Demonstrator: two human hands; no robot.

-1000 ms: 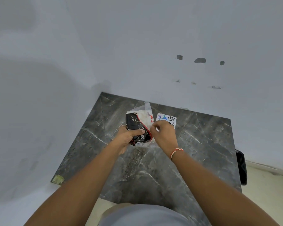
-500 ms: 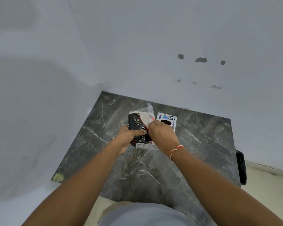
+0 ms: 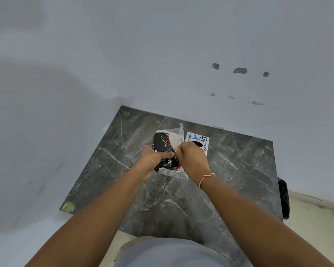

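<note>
Dark marble slab (image 3: 229,180) fills the lower middle of the head view, set into a pale wall corner. Just above centre lies the packet (image 3: 165,145) — black with red trim, in clear wrap, its print only partly readable. The left hand (image 3: 152,160) grips its near left end, thumb laid across the top, the fingers curled under and out of sight. The right hand (image 3: 191,160) is curled tight against the packet's right edge, pinching there; its fingertips are hidden behind the knuckles. A white card (image 3: 201,140) touches that hand and is partly covered by it. A black bag (image 3: 284,197) at the right is half hidden by the slab.
</note>
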